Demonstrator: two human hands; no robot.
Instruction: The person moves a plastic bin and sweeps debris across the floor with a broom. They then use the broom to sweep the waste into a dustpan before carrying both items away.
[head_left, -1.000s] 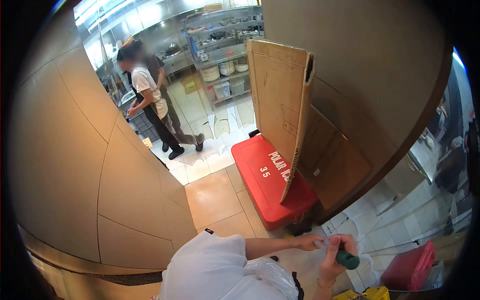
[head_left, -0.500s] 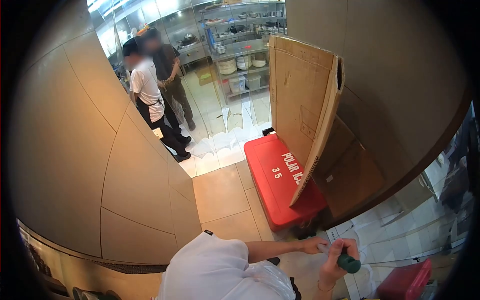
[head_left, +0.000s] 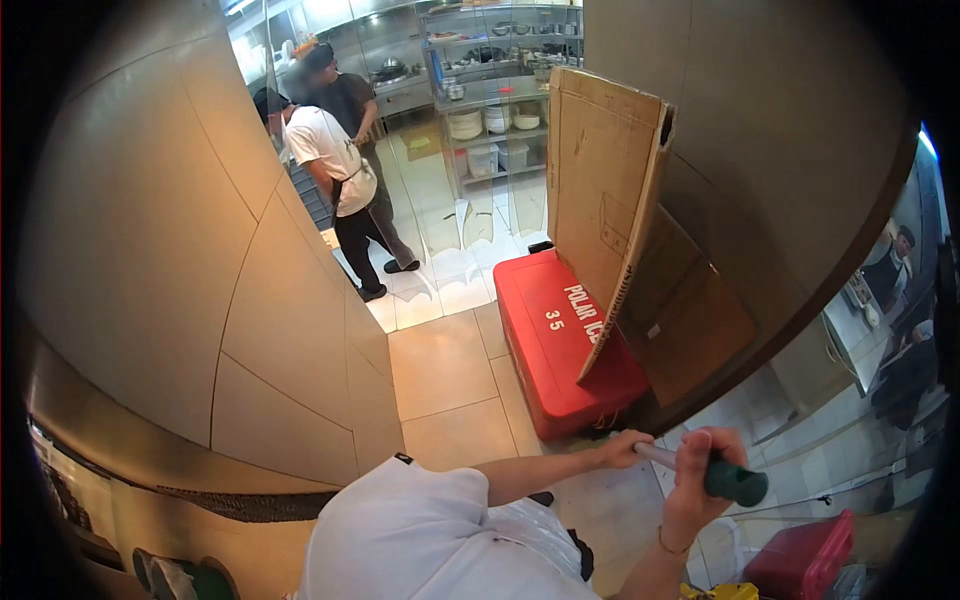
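My left hand (head_left: 627, 449) is closed around the grey shaft (head_left: 656, 455) of a long-handled pole. My right hand (head_left: 703, 478) wraps round the same pole near its top, where a thick green end cap (head_left: 738, 484) sticks out past my fingers. The pole slants in front of my white shirt (head_left: 400, 530). Its lower end is hidden, so I cannot tell what kind of tool it is. Just beyond my left hand stands a red ice chest (head_left: 525, 330) with white lettering on the lid.
A flat cardboard box (head_left: 603, 160) stands on the chest beside the brown wall (head_left: 770, 170). Two people (head_left: 335, 160) stand past a clear strip curtain (head_left: 470, 240), near steel shelves (head_left: 490, 140). A red container (head_left: 800, 560) sits at lower right. Another person (head_left: 888, 265) shows at far right.
Both hands and the pole have shifted up, my right hand also to the right. The person in white beyond the curtain now bends forward. My view has tilted slightly.
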